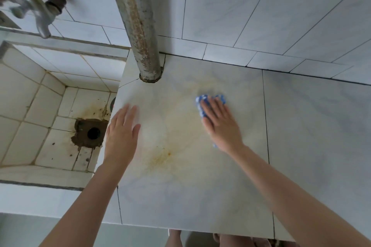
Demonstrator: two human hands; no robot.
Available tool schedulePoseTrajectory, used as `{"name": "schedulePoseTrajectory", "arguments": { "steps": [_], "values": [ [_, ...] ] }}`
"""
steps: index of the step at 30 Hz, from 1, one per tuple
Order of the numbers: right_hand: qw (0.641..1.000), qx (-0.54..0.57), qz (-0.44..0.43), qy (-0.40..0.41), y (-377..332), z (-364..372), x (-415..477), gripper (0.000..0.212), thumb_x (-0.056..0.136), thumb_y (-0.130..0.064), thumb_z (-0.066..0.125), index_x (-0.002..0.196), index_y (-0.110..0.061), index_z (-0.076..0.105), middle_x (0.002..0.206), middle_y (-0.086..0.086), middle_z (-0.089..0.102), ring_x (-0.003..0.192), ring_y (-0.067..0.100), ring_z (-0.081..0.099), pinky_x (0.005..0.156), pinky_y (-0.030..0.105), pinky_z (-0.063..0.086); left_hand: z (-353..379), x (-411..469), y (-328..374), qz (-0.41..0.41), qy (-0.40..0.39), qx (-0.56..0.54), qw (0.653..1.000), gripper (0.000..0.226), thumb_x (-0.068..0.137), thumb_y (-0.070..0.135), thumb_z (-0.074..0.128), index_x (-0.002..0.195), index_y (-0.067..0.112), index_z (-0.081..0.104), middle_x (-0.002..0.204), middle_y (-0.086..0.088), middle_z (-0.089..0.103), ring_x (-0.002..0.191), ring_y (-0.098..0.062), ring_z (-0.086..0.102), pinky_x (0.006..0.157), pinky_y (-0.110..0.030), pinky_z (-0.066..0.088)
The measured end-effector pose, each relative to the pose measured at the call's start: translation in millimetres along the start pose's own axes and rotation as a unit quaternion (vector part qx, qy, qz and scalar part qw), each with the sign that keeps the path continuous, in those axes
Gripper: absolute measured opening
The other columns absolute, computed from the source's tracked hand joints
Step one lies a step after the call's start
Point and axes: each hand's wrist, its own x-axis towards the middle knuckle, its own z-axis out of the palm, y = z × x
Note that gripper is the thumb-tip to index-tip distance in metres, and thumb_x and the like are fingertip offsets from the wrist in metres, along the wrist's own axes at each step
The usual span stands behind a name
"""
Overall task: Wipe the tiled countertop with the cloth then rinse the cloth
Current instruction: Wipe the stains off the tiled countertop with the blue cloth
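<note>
Writing or labels we cannot find anywhere. Our right hand [219,124] presses flat on the blue cloth [202,104], fingers [208,106] spread over it, cloth showing at twelve o'clock of them, on the tiled bench [200,186]. Our left hand [122,134] lies open, empty, at nine o'clock near the sink [30,96].

Both bare forearms are reaching forward. The left hand [121,136] is lying flat, palm down, fingers [125,114] together and extended. The right hand [221,126] is pressing flat, palm down, its fingers [210,106] slightly spread and angling left.
</note>
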Motion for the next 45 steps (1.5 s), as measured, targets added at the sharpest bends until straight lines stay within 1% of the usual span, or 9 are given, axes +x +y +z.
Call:
{"name": "schedulePoseTrajectory", "arguments": {
  "steps": [4,9,12,16,21,27,34,41,45],
  "values": [
    [0.989,-0.068,0.107,-0.074,44.3,-14.4,36.0,0.085,0.079,-0.017,0.072,0.146,-0.001,0.023,0.158,0.017,0.005,0.143,0.044,0.002,0.116,0.051,0.002,3.0,8.4,-2.9,0.012,-0.003,0.012,1.0,0.048,0.095,0.023,0.045,0.141,0.014,0.035,0.149,-0.01,0.031,0.139,-0.027,0.024,0.111,-0.045,0.024],
    [0.975,-0.014,0.216,-0.045,35.5,-13.6,94.5,0.087,0.093,-0.032,0.053,0.15,-0.01,-0.009,0.158,0.012,-0.012,0.145,0.031,-0.013,0.118,0.042,-0.008,4.6,10.5,-4.9,0.016,0.002,0.025,1.0,0.047,0.094,0.02,0.047,0.14,0.013,0.038,0.147,-0.01,0.034,0.137,-0.027,0.027,0.109,-0.046,0.027],
    [0.985,-0.025,0.164,-0.055,19.8,-11.7,117.9,0.093,0.089,-0.034,0.058,0.15,-0.009,-0.008,0.157,0.013,-0.014,0.144,0.032,-0.016,0.117,0.043,-0.009,5.3,10.7,-7.2,0.014,0.005,0.02,1.0,0.047,0.094,0.02,0.047,0.14,0.015,0.038,0.148,-0.008,0.034,0.138,-0.026,0.026,0.11,-0.044,0.025],
    [0.994,0.033,0.1,-0.02,-10.6,-15.7,123.7,0.062,0.1,-0.025,0.033,0.151,-0.014,-0.001,0.159,0.009,-0.005,0.146,0.028,-0.008,0.119,0.038,-0.004,6.0,11.3,-8.0,0.015,0.01,0.01,1.0,0.047,0.094,0.019,0.049,0.139,0.015,0.039,0.147,-0.008,0.035,0.137,-0.026,0.027,0.11,-0.045,0.026],
    [0.995,0.065,-0.074,0.03,-51.0,-5.0,82.6,0.049,0.1,-0.032,0.022,0.145,-0.014,0.035,0.15,0.011,0.035,0.139,0.032,0.031,0.112,0.038,0.017,6.4,10.1,-8.5,0.006,-0.003,0.005,1.0,0.047,0.095,0.02,0.045,0.141,0.017,0.036,0.15,-0.006,0.031,0.14,-0.024,0.022,0.112,-0.042,0.021],
    [0.979,0.038,-0.2,0.013,-48.8,-10.5,-6.1,0.048,0.102,-0.035,0.025,0.149,-0.021,0.025,0.157,0.001,0.021,0.146,0.02,0.014,0.118,0.037,0.015,4.5,10.5,-9.0,0.009,-0.006,0.0,1.0,0.048,0.096,0.021,0.043,0.143,0.018,0.032,0.151,-0.004,0.028,0.141,-0.021,0.02,0.113,-0.04,0.018],
    [0.997,0.005,-0.072,0.005,-12.4,-10.4,71.2,0.048,0.103,-0.029,0.018,0.144,-0.01,0.037,0.149,0.011,0.038,0.138,0.033,0.033,0.109,0.044,0.03,4.6,10.4,-8.6,0.007,-0.002,-0.011,1.0,0.048,0.096,0.02,0.044,0.142,0.019,0.034,0.151,-0.004,0.028,0.141,-0.021,0.02,0.112,-0.042,0.02],
    [0.998,0.019,0.062,-0.024,-24.4,-8.1,139.7,0.055,0.1,-0.031,0.018,0.151,-0.014,0.005,0.159,0.009,0.0,0.146,0.03,-0.003,0.119,0.04,0.002,5.3,11.5,-12.2,0.008,-0.005,-0.013,1.0,0.048,0.096,0.022,0.044,0.142,0.021,0.034,0.151,-0.002,0.028,0.141,-0.021,0.019,0.112,-0.047,0.023],
    [0.999,0.05,0.008,0.014,-57.4,-5.5,115.4,0.056,0.097,-0.035,0.014,0.147,-0.014,0.027,0.153,0.012,0.027,0.142,0.033,0.022,0.116,0.038,0.011,5.4,10.9,-15.3,0.019,-0.013,-0.025,0.999,0.048,0.095,0.02,0.045,0.142,0.018,0.035,0.151,-0.003,0.028,0.141,-0.021,0.02,0.112,-0.048,0.025]
  ]
}}
